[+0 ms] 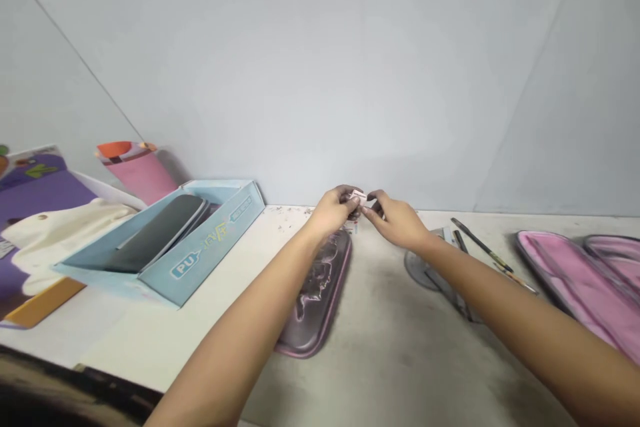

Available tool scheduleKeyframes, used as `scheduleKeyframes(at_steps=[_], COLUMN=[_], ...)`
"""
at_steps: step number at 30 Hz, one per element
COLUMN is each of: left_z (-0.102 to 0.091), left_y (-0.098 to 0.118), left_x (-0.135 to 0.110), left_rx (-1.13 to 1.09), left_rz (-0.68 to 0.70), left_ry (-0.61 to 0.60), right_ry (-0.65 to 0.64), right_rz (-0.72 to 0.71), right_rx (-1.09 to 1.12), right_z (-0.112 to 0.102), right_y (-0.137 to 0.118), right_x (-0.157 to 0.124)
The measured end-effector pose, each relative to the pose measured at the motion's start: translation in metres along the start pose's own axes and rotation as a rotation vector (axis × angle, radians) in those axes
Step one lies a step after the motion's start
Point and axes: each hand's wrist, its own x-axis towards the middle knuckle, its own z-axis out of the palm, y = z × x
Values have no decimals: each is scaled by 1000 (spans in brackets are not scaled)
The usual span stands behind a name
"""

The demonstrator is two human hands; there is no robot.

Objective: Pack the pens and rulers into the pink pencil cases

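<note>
My left hand [341, 205] pinches a small white block with reddish print [359, 197], too small to name surely. The thumb and forefinger of my right hand [393, 217] close on its right edge. Dark smudges cover the fingertips of both hands. Below them lies a dark, smudged case with pink edges and a raised pattern [313, 333], partly hidden by my left forearm. Beside my right forearm, a grey round-ended item [419, 270] lies half covered.
Left stands a light-blue open box [200, 260] holding a dark grey case [163, 233]. Beyond are a pink roll [143, 173], white cloth [60, 240] and a purple box [35, 197]. Right lie thin pen-like tools [480, 243] and pink cases [565, 280]. A wall [320, 80] bounds the back.
</note>
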Motion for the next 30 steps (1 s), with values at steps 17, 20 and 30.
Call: scheduleKeyframes(at_steps=[17, 20, 30], left_z=[249, 304, 410], left_y=[76, 84, 55], left_x=[20, 27, 64], left_rx=[480, 607, 935], left_rz=[395, 505, 549], left_ry=[-263, -271, -358], right_ry=[184, 185, 43], right_rz=[107, 159, 291], right_rx=[-250, -442, -705], right_z=[-168, -193, -197], right_y=[161, 195, 279], right_x=[-146, -175, -196])
